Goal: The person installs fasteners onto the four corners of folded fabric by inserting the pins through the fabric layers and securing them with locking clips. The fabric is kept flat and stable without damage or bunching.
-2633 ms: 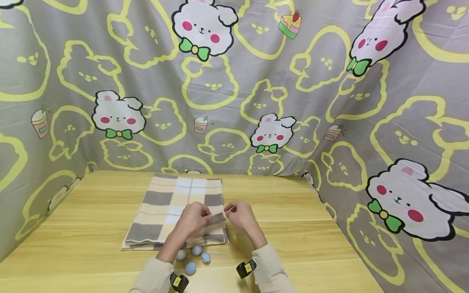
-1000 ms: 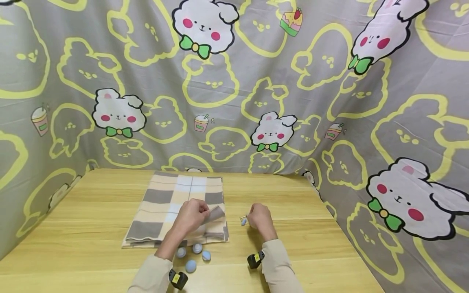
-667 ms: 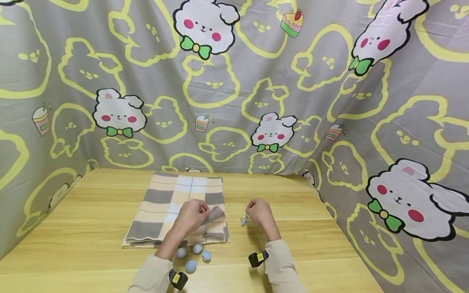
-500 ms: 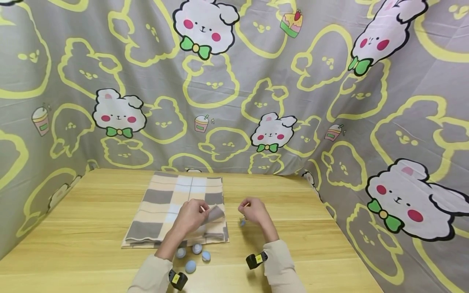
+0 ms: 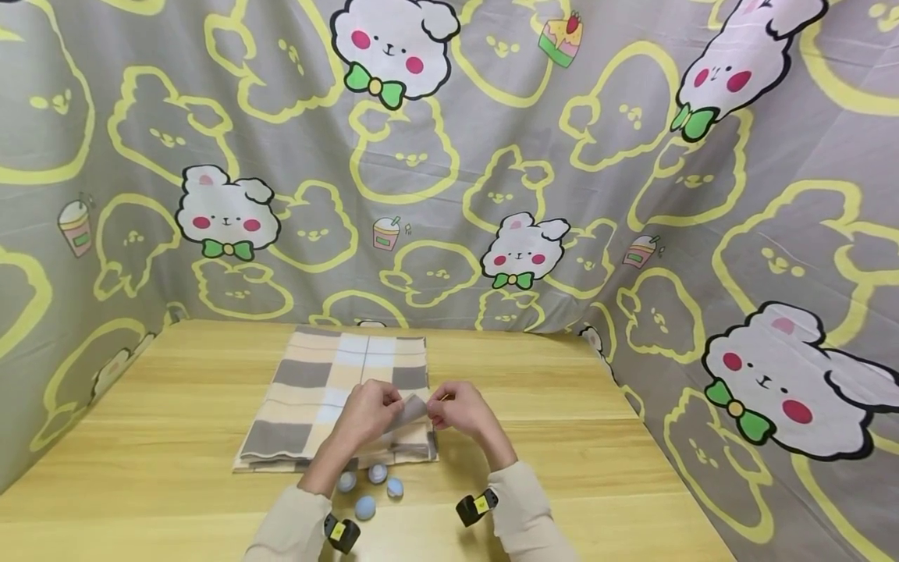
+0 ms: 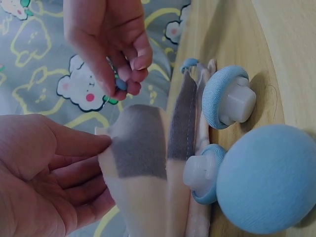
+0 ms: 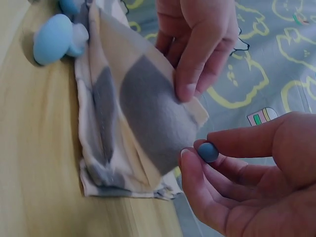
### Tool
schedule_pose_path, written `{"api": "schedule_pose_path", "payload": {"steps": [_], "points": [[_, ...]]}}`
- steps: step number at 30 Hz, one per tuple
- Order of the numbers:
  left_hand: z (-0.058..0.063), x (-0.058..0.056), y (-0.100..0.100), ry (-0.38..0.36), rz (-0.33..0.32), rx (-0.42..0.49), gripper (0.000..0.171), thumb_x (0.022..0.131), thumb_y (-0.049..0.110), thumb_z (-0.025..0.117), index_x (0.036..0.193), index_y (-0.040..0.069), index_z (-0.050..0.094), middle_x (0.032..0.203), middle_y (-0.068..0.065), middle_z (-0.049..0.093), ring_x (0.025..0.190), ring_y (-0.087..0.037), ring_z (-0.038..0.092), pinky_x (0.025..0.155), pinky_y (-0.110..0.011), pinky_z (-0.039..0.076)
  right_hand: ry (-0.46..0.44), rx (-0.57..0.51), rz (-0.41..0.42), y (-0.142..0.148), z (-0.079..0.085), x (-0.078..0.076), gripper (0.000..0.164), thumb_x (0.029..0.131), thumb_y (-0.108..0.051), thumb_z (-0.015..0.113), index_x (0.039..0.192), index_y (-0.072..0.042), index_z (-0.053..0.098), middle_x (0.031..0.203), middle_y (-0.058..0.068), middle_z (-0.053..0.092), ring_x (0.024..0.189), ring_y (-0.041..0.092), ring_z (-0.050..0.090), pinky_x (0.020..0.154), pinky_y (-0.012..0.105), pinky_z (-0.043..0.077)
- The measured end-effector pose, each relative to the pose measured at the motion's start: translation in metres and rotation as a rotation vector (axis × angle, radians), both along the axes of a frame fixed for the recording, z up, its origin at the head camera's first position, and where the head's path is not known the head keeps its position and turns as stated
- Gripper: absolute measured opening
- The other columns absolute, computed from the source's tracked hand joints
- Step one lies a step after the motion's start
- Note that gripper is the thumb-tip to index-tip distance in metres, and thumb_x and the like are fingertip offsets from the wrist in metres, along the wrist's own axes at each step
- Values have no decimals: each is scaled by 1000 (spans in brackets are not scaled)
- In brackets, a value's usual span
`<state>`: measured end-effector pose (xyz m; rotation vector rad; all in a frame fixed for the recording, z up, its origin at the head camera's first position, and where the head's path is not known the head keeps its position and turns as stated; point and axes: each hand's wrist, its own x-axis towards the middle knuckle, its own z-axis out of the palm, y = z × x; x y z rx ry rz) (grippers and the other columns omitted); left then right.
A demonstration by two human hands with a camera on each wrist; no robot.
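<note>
My left hand (image 5: 368,410) pinches the lifted near-right corner of a folded checked cloth (image 5: 337,382) between thumb and fingers. Close to that corner, my right hand (image 5: 460,407) pinches a small pin with a round blue head (image 7: 208,152). Its thin shaft shows faintly below the fingers in the left wrist view. The corner's grey patch (image 6: 140,133) faces the pin. Several mushroom-shaped clips with blue fabric caps lie in front of the cloth, among them one blue cap (image 6: 269,177) and one clip (image 6: 224,96) with a white plastic stem.
The cloth lies in layers on a wooden table (image 5: 562,437). Beyond its corner, a small blue piece (image 6: 189,64) sits on the table. A grey curtain (image 5: 435,140) with cartoon prints hangs behind and along both sides. Each wrist carries a black camera (image 5: 342,535).
My right hand first left the cloth corner, went right to small blue pieces on the table, and has now come back to the corner with the pin. My left hand kept its pinch.
</note>
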<state>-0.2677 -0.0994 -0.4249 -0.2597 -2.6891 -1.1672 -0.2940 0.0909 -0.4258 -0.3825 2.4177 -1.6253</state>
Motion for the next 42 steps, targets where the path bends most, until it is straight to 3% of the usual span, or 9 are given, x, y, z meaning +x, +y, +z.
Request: {"api": "schedule_pose_path", "payload": {"steps": [5, 14, 24, 38, 42], "points": [[1, -1, -1, -12, 3, -9, 7, 89, 5, 74, 83, 6, 75, 76, -5, 73, 69, -16, 66, 61, -31, 53, -13, -10, 3, -5, 1, 2, 11, 93, -1, 64, 97, 10, 64, 83, 24, 71, 71, 30, 72, 71, 45, 62], [1, -1, 0, -14, -18, 12, 6, 87, 4, 76, 81, 6, 76, 73, -5, 72, 67, -15, 65, 60, -31, 52, -48, -69, 30, -10, -3, 1, 30, 94, 0, 63, 122, 7, 54, 85, 29, 71, 63, 21, 68, 67, 44, 62], [-1, -1, 0, 20, -35, 7, 12, 86, 3, 78, 76, 8, 74, 67, -1, 69, 61, -10, 59, 55, -28, 47, -44, -78, 78, -14, -8, 5, 21, 93, 1, 63, 111, 8, 55, 82, 30, 71, 63, 18, 67, 67, 47, 61], [-1, 0, 1, 17, -9, -23, 11, 85, 4, 79, 76, 10, 76, 69, 2, 71, 65, -10, 61, 61, -30, 49, -53, -87, 59, -16, -10, 3, 12, 90, 5, 59, 100, 9, 55, 77, 22, 71, 58, 14, 65, 68, 49, 61], [2, 2, 0, -7, 10, 10, 9, 88, 6, 77, 79, 9, 78, 71, 1, 73, 60, -10, 62, 57, -29, 49, -44, -79, 53, -16, -10, 4, 11, 89, 5, 59, 99, 7, 56, 77, 21, 72, 59, 14, 65, 69, 49, 61]]}}
